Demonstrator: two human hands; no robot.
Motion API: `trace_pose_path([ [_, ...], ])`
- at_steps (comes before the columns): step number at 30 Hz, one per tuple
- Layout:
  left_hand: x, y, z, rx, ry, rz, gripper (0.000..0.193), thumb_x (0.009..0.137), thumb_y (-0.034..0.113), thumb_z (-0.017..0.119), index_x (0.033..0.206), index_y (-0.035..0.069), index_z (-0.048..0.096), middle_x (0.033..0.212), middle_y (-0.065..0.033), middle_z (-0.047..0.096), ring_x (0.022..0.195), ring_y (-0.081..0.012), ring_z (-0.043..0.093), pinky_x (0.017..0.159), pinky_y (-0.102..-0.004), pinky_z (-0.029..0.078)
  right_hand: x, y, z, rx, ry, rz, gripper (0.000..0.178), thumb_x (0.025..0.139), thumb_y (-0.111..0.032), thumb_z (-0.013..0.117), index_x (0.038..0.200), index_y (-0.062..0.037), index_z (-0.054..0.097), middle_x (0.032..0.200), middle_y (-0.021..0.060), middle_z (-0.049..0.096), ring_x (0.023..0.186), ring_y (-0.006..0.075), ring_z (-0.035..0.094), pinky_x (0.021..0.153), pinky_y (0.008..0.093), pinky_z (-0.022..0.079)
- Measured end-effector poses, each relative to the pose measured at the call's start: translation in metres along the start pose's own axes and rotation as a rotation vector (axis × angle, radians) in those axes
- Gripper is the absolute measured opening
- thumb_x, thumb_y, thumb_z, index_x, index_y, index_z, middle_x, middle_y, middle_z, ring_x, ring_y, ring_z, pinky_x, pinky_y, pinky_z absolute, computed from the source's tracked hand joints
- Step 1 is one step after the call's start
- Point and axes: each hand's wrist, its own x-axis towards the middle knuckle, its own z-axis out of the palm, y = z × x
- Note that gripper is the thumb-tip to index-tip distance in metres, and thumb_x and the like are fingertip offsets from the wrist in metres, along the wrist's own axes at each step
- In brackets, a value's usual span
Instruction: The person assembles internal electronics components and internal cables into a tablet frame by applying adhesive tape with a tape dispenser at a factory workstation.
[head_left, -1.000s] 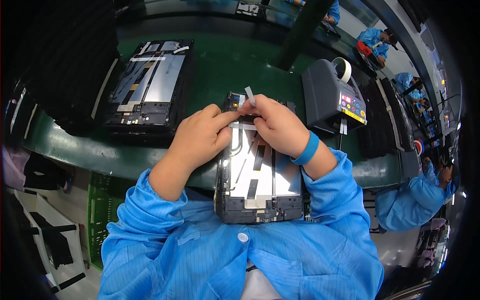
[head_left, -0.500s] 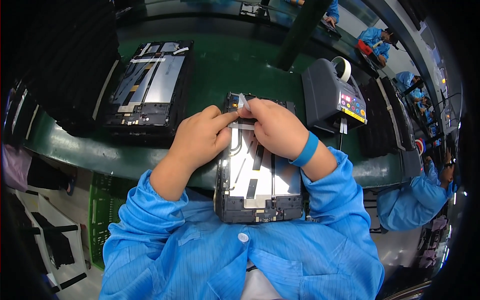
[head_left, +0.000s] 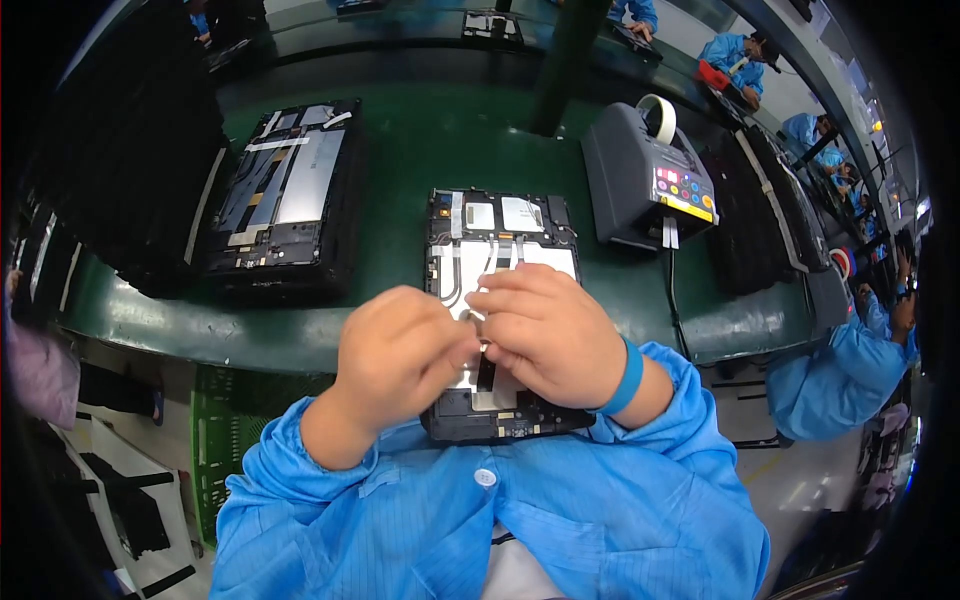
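Observation:
An opened tablet (head_left: pixel 462 415), its silvery inner plate and black frame showing, lies in front of me with its near edge close to my body. Over its lower middle both my hands meet. My left hand (head_left: pixel 402 345) is closed, thumb against the curled fingers. Beside it my right hand (head_left: pixel 545 330) is also closed, its fingertips bent toward the left thumb. What sits between the fingertips is too small to make out. A white tape strip (head_left: pixel 457 215) runs down the tablet's upper left corner.
Stacked opened tablets (head_left: pixel 285 200) stand at the left, beside a tall dark stack (head_left: pixel 150 170). A grey tape dispenser (head_left: pixel 640 180) with a white roll is at the right, its cable hanging down. More dark stacks (head_left: pixel 745 220) lie beyond. A green crate (head_left: pixel 225 430) sits below.
Both hands have come down from the tablet's upper part to its lower middle. The upper left tape strip now lies flat and uncovered. My view has shifted slightly.

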Motion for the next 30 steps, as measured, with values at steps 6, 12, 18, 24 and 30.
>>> trace_pose_path([
  [6, 0.009, 0.028, 0.003, 0.021, 0.033, 0.103, 0.016, 0.065, 0.011, 0.073, 0.076, 0.008, 0.062, 0.067, -0.0024, 0.056, 0.054, -0.0199, 0.053, 0.045, -0.0314, 0.038, -0.031, -0.026, -0.024, 0.158, 0.181, 0.336, 0.028, 0.072, -0.014, 0.069, 0.098, -0.0049, 0.062, 0.092, 0.0086, 0.064, 0.087, 0.0298, 0.06, 0.085, 0.0386, 0.043],
  [12, 0.037, 0.04, 0.009, 0.074, -0.176, 0.191, 0.021, 0.068, 0.014, 0.072, 0.087, 0.008, 0.066, 0.07, -0.0031, 0.056, 0.059, -0.0215, 0.056, 0.049, -0.0331, 0.04, -0.057, -0.024, -0.035, 0.116, 0.266, 0.277, 0.01, 0.075, -0.009, 0.067, 0.083, -0.0057, 0.061, 0.094, 0.0121, 0.066, 0.098, 0.0287, 0.061, 0.085, 0.0363, 0.043],
  [18, 0.091, 0.007, 0.041, 0.218, -0.399, -0.054, 0.037, 0.076, 0.014, 0.064, 0.11, 0.0, 0.06, 0.101, -0.0152, 0.058, 0.095, -0.0325, 0.056, 0.08, -0.0382, 0.046, -0.093, 0.01, 0.013, 0.876, 0.662, 0.711, 0.018, 0.088, -0.009, 0.057, 0.105, -0.0025, 0.053, 0.121, 0.0123, 0.054, 0.11, 0.0201, 0.052, 0.095, 0.0316, 0.039],
  [24, 0.113, -0.025, 0.079, 0.282, -0.656, -0.014, 0.031, 0.079, 0.016, 0.061, 0.108, 0.005, 0.063, 0.111, -0.013, 0.056, 0.108, -0.031, 0.05, 0.092, -0.0383, 0.042, -0.097, 0.009, 0.034, 1.07, 0.468, 0.739, 0.054, 0.086, -0.007, 0.058, 0.131, -0.0014, 0.029, 0.127, 0.0144, 0.044, 0.12, 0.0214, 0.043, 0.102, 0.034, 0.034],
  [30, 0.099, -0.024, 0.06, 0.291, -0.73, 0.038, 0.027, 0.076, 0.016, 0.066, 0.101, 0.007, 0.066, 0.108, -0.0111, 0.059, 0.104, -0.0294, 0.054, 0.09, -0.0383, 0.043, -0.099, -0.002, 0.024, 0.828, 0.227, 0.722, 0.068, 0.081, -0.013, 0.068, 0.133, -0.0021, 0.026, 0.128, 0.0145, 0.047, 0.122, 0.021, 0.042, 0.103, 0.0349, 0.031],
])
